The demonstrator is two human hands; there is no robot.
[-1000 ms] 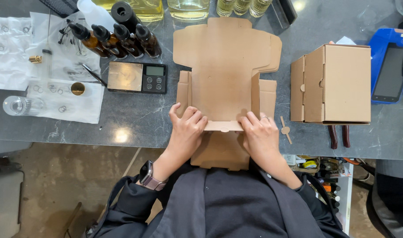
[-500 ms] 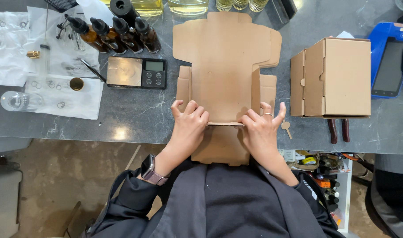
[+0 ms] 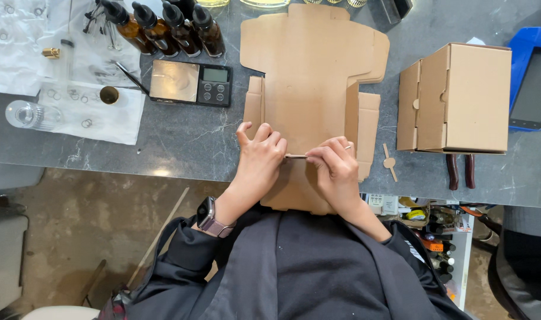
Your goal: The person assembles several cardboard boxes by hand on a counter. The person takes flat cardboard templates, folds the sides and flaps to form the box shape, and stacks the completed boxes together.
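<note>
Near the front edge of the grey stone table (image 3: pixel 181 142), an unfolded brown cardboard box blank (image 3: pixel 312 71) lay flat, its near flap hanging past the edge toward the person's dark apron. Both hands were pressed down side by side along one fold line of that blank, close together but not quite touching. The left hand (image 3: pixel 259 159) lay knuckles up, fingers curled onto the crease and thumb lifted clear to the side; a watch (image 3: pixel 210 217) sat on its wrist. The right hand (image 3: pixel 336 170) bent sharply at the knuckles, fingertips pinching the raised cardboard edge. Both forearms ran back and down toward the body, elbows tucked in.

Open tabletop lay to the left of the blank, between it and a sheet of white paper (image 3: pixel 98 112) holding small metal parts. Behind that gap sat a small digital scale (image 3: pixel 190 83) and a row of amber dropper bottles (image 3: pixel 164 26). To the right the room was tighter: a small cardboard offcut (image 3: pixel 390 162) lay just beside the blank, then an assembled cardboard box (image 3: pixel 460 98), with pliers handles (image 3: pixel 461 170) poking out beneath it.
</note>
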